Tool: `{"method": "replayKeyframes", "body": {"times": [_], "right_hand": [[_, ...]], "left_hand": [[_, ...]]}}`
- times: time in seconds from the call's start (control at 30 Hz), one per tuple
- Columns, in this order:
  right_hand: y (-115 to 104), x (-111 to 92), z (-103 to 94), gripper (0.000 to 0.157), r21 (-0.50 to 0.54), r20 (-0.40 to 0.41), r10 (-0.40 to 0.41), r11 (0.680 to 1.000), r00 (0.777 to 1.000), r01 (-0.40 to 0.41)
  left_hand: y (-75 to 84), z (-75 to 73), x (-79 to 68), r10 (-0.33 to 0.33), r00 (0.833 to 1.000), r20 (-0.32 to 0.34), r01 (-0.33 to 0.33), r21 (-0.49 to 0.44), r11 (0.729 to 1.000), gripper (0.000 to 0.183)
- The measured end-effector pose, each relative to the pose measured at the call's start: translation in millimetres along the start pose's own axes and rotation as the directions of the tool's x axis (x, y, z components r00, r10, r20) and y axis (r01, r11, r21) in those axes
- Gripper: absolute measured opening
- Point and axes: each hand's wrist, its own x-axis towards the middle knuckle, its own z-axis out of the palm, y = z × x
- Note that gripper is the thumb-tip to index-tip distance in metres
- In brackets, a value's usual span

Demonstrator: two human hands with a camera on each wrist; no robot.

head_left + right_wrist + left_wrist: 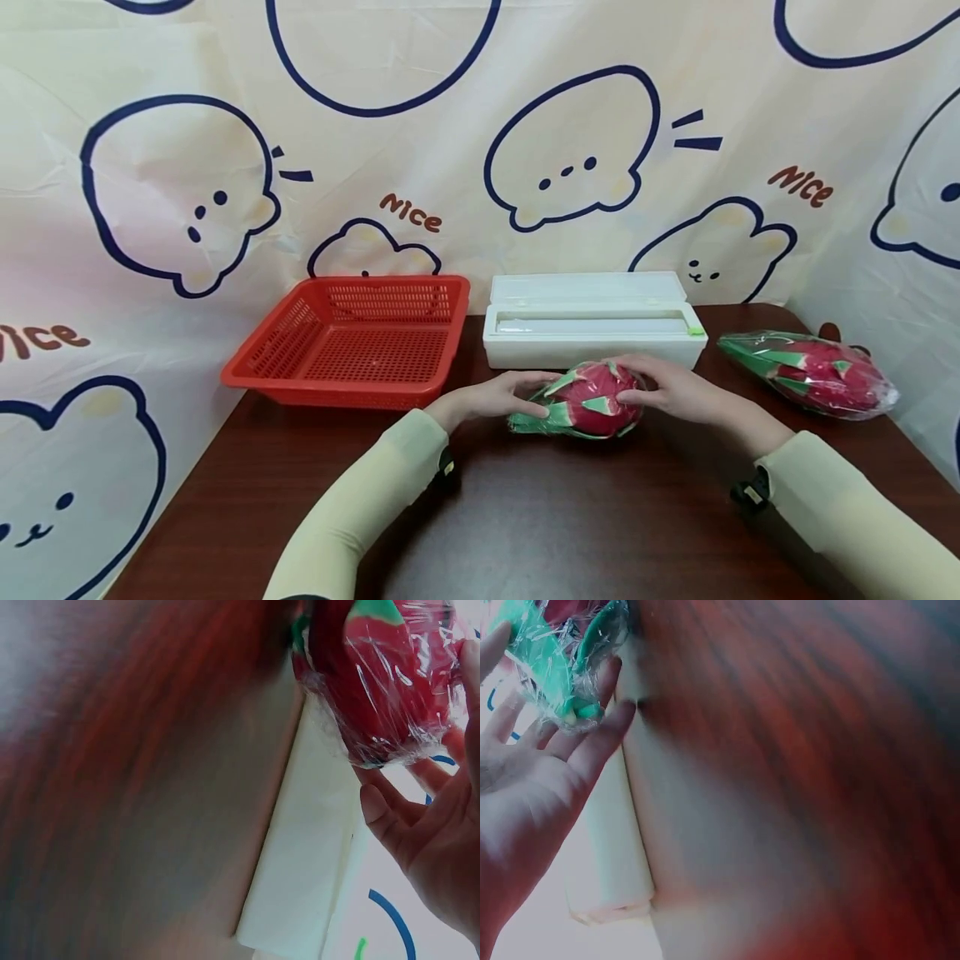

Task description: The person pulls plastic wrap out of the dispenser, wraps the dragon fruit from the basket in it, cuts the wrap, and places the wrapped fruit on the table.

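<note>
A red dragon fruit (592, 402) with green leaf tips, wrapped in clear film, lies sideways over the middle of the table. My left hand (501, 395) holds its green leafy end, thumb in front and fingers behind. At the round red end, my right hand (678, 390) grips with the thumb on the near side and the other fingers mostly hidden at the back. The left wrist view shows crinkled film over the green tips (551, 671) by the fingers. In the right wrist view, film bunches around the red end (382, 690) beside the fingertips.
Just behind the fruit stands a white cling film box (592, 346), its lid raised. A red plastic basket (337, 392) stands back left. Another film-wrapped dragon fruit (828, 379) lies at the right. The printed curtain (465, 167) hangs behind the brown table (570, 525).
</note>
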Motion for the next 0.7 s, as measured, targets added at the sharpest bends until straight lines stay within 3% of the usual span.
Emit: {"method": "replayKeyframes", "body": {"times": [0.1, 0.33, 0.5, 0.7], "right_hand": [[-2.1, 5.3, -1.1, 0.061, -0.019, 0.009, 0.014, 1.000, 1.000, -0.014], [0.8, 19.6, -2.5, 0.057, -0.042, -0.009, 0.029, 0.999, 1.000, -0.029], [6.1, 23.1, -1.7, 0.055, -0.024, -0.019, 0.051, 0.998, 0.999, -0.051], [12.9, 18.3, 0.6, 0.060, 0.020, -0.042, 0.030, 0.999, 0.999, -0.029]], "left_hand": [[0.2, -0.6, -2.7, -0.003, 1.000, -0.026, 0.003, 0.029, 1.000, 0.060], [5.2, 1.6, -7.0, 0.088, 0.986, -0.139, -0.063, 0.173, 0.983, 0.067], [7.5, 7.0, -5.4, 0.072, 0.984, -0.162, -0.028, 0.259, 0.965, 0.086], [5.8, 5.1, -4.9, 0.075, 0.976, -0.204, -0.003, 0.330, 0.944, 0.079]]}}
